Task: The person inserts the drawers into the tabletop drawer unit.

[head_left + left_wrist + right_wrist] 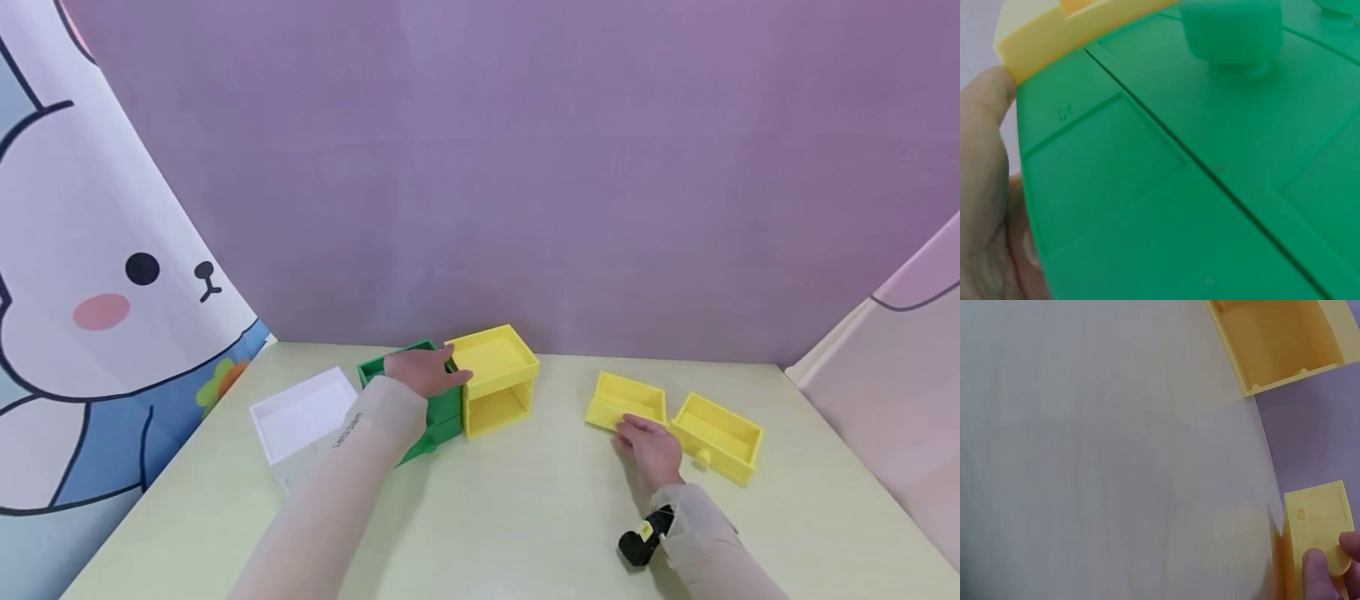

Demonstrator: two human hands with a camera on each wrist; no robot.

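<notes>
My left hand [423, 372] lies over the top of a green drawer cabinet [446, 408], its thumb reaching onto the yellow cabinet [495, 358] beside it. In the left wrist view the thumb [982, 119] meets the yellow edge while other fingers are partly hidden behind the green body; whether they grip it I cannot tell. At the right, my right hand [651, 450] pinches the rounded front knob of a small yellow drawer [1313, 512] between thumb and finger. This drawer lies open side up in the head view. The yellow cabinet's lower compartment gapes open.
A second yellow drawer [720, 437] with a round knob lies just right of my right hand. White box [303, 412] stands left of the green cabinet. A purple backdrop [525, 167] rises behind the table [510, 517]. A black wrist device [645, 537] hangs under my right sleeve.
</notes>
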